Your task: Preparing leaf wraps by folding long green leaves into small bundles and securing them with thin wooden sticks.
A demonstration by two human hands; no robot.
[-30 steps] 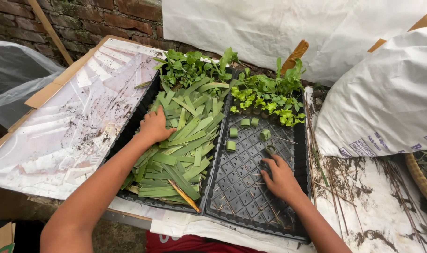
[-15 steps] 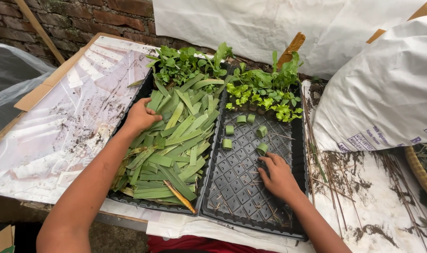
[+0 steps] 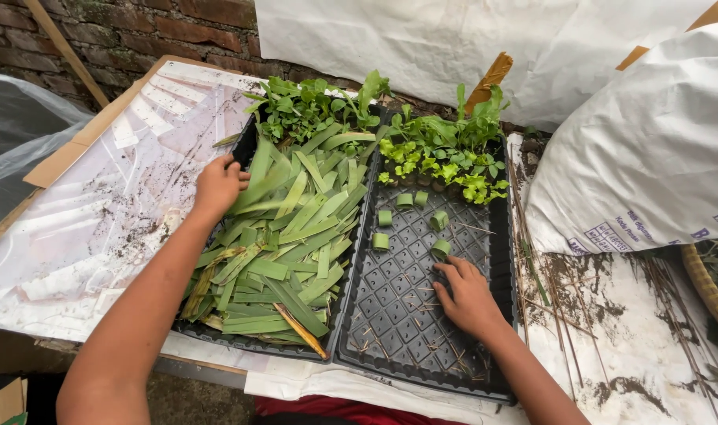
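Observation:
Two black seedling trays lie side by side. The left tray (image 3: 245,145) is heaped with cut green leaf strips (image 3: 296,236). My left hand (image 3: 217,185) rests on that heap near the tray's left rim, fingers curled onto a strip. The right tray (image 3: 406,315) shows bare cells, a few rolled green leaf cups (image 3: 384,240) and seedlings (image 3: 445,157) along its far end. My right hand (image 3: 469,295) lies flat on the cells, fingertips touching one rolled cup (image 3: 440,249).
More leafy seedlings (image 3: 312,106) fill the left tray's far end. Large white sacks (image 3: 650,149) stand at the right and back. A soiled white sheet (image 3: 83,212) covers the table at left, thin dry sticks (image 3: 548,275) lie at right, and a brick wall (image 3: 138,31) is behind.
My left hand has slid up and to the left across the leaf strips toward the tray's rim. My right hand has stayed on the right tray's cells near the rolled cups.

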